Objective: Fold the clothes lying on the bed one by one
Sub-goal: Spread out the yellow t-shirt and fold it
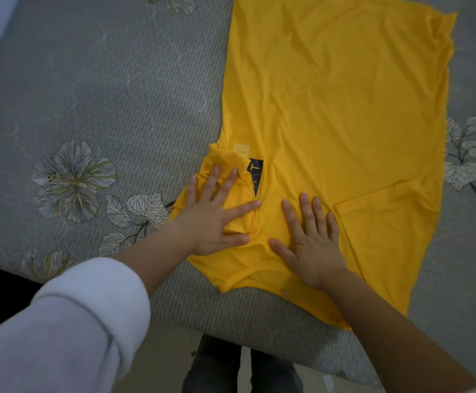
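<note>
Stretching across the frame is the grey bed cover (95, 89) with its pale flower print, and on it the yellow T-shirt (339, 103) lies spread flat, collar end towards the person, body running away up the bed. Its far sleeve (384, 222) is already turned in over the body on the right. Now the left hand (217, 217), fingers spread wide and palm down, presses the bunched near sleeve (225, 171) at the shirt's left edge; it grips nothing. The right hand (310, 239) is flat and splayed too, pinning the fabric just beside the neckline (248, 275).

To do this well, I'd say: keep the right palm anchoring the chest, sweep the left outward to flatten the crumple first, then lay the sleeve in along a straight line that matches the other side.

Peeking out beside the left fingers, a black printed patch (256, 174) shows a "T" and partial letters; the small pale tag (241, 148) is unreadable.
</note>
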